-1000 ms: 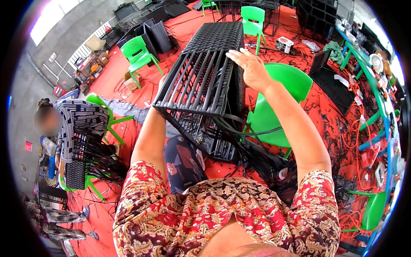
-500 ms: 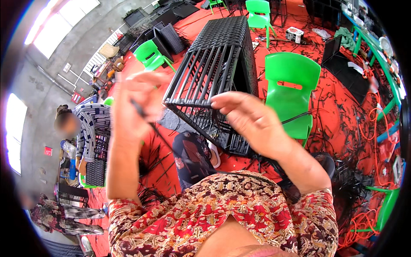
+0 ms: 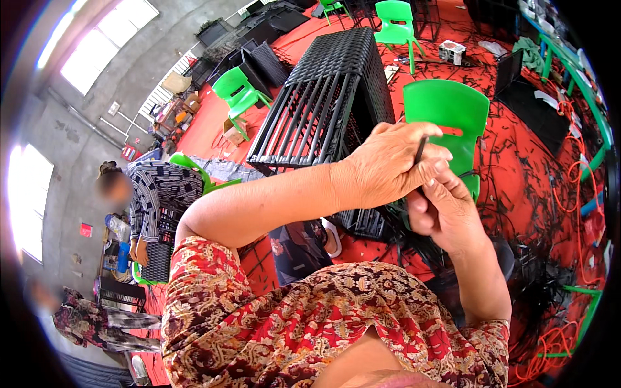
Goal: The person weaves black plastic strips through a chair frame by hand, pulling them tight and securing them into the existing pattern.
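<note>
Left of centre, the black woven frame (image 3: pixel 333 61) sits tilted beyond the hands. Farther right, the left hand (image 3: pixel 385 165), arm crossed over, pinches a black strand (image 3: pixel 422 149); the right hand's (image 3: pixel 451 218) fingers curl nearer, their grip unclear. Seemingly strand-handling; the next move calls for a steady pinch.

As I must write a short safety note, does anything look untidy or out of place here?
Yes. Black strip scraps lie scattered over the red floor covering, and an orange cable lies tangled at lower right; both look untidy underfoot.
</note>
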Demonstrator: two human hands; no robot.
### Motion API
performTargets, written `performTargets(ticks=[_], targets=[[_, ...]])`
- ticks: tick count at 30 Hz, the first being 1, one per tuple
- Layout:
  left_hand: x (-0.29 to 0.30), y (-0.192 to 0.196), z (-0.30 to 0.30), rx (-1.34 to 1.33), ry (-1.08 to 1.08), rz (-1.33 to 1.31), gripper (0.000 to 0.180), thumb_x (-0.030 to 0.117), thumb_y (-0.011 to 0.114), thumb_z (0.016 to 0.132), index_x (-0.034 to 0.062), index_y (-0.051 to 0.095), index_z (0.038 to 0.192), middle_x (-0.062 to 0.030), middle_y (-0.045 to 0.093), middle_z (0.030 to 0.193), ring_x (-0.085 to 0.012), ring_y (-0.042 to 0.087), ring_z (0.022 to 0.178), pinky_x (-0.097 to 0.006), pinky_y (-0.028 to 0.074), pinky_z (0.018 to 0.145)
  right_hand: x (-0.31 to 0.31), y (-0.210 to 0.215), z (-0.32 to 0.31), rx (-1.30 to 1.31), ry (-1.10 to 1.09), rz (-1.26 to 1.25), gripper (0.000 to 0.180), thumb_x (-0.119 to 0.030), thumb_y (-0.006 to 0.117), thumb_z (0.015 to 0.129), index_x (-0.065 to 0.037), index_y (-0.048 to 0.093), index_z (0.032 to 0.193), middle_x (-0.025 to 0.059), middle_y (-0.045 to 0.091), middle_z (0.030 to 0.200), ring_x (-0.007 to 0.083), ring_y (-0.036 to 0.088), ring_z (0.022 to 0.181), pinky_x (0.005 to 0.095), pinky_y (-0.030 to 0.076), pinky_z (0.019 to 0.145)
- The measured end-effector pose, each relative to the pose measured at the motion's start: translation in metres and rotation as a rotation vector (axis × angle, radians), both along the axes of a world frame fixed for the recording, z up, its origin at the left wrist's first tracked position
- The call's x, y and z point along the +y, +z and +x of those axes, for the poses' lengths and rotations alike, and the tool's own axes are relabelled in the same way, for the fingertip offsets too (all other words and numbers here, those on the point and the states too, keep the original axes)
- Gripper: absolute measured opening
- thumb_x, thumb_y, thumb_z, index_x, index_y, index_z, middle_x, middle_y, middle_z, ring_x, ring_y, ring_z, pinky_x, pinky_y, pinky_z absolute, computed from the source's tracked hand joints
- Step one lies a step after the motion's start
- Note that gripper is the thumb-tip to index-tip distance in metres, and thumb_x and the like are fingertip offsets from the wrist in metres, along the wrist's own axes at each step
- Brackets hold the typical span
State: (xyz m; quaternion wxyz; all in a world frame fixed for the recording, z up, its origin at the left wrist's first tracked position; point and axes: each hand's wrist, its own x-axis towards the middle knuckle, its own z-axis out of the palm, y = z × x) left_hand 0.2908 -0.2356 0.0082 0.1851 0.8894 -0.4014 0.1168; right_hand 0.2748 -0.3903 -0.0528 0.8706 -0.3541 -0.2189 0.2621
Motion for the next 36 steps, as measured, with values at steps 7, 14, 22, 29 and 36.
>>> performTargets(ticks=[7, 14, 22, 29, 36], targets=[[0.084, 0.042, 0.095, 0.081, 0.288, -0.123, 0.029, 0.029, 0.056, 0.086, 0.0048, 0.061, 0.103, -0.0038, 0.063, 0.097, -0.0112, 0.057, 0.090, -0.025, 0.044, 0.082, -0.025, -0.009, 0.089, -0.267, -0.278, -0.388, 0.021, -0.020, 0.042, 0.092, -0.006, 0.056, 0.097, -0.0063, 0.032, 0.056, 0.0028, 0.027, 0.046, 0.0186, 0.021, 0.040], [0.136, 0.007, 0.139, 0.018, 0.362, -0.189, 0.029, 0.026, 0.053, 0.088, 0.0074, 0.059, 0.109, -0.0064, 0.059, 0.108, -0.0136, 0.052, 0.103, -0.026, 0.038, 0.092, 0.024, -0.027, 0.148, -0.159, -0.044, -0.353, 0.018, -0.021, 0.044, 0.090, -0.008, 0.057, 0.090, -0.0035, 0.045, 0.059, 0.0035, 0.027, 0.042, 0.0182, 0.019, 0.039], [0.129, 0.001, 0.114, 0.021, 0.313, -0.111, 0.032, 0.023, 0.055, 0.086, 0.0080, 0.056, 0.114, -0.0089, 0.050, 0.123, -0.0198, 0.042, 0.119, -0.032, 0.029, 0.101, 0.069, -0.043, 0.155, -0.110, 0.053, -0.186, 0.018, -0.024, 0.050, 0.089, -0.008, 0.059, 0.091, -0.0040, 0.044, 0.057, 0.0025, 0.034, 0.047, 0.0163, 0.022, 0.041], [0.117, 0.008, 0.102, 0.054, 0.329, -0.142, 0.030, 0.017, 0.056, 0.084, 0.0068, 0.057, 0.113, -0.0084, 0.050, 0.124, -0.0199, 0.040, 0.120, -0.032, 0.028, 0.102, 0.082, -0.047, 0.158, -0.045, 0.157, -0.086, 0.019, -0.025, 0.052, 0.088, -0.007, 0.060, 0.087, -0.0055, 0.045, 0.059, 0.0023, 0.036, 0.049, 0.0155, 0.025, 0.042], [0.111, 0.014, 0.095, 0.043, 0.339, -0.151, 0.030, 0.019, 0.056, 0.084, 0.0066, 0.058, 0.112, -0.0078, 0.051, 0.122, -0.0199, 0.042, 0.118, -0.032, 0.029, 0.101, 0.080, -0.035, 0.150, -0.023, 0.098, 0.031, 0.024, -0.021, 0.049, 0.090, -0.002, 0.060, 0.099, -0.0033, 0.046, 0.064, 0.0052, 0.041, 0.059, 0.0172, 0.032, 0.052]])
